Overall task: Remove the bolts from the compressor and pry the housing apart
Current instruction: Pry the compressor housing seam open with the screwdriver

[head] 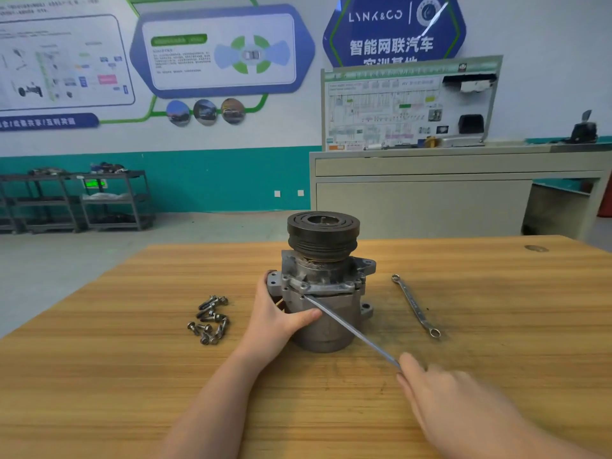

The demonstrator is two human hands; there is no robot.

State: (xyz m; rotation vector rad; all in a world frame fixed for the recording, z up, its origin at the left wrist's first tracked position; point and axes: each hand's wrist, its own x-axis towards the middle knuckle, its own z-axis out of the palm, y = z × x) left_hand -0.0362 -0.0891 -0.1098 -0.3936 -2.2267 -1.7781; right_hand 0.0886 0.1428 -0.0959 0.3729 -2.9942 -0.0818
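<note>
A grey compressor (326, 286) stands upright on the wooden table (132, 376), its black pulley (323, 235) on top. My left hand (276, 313) grips its left side, thumb across the lower housing. My right hand (440, 392) holds the handle end of a long flat screwdriver (351, 326). The screwdriver's tip sits at the seam between the upper flange and the lower housing. Several loose bolts (210, 321) lie in a pile on the table left of the compressor.
A double-ended ring spanner (415, 304) lies on the table right of the compressor. Beyond the table stand a grey workbench (447, 187) with a wiring display board and dark shelving carts (82, 200) at the far left.
</note>
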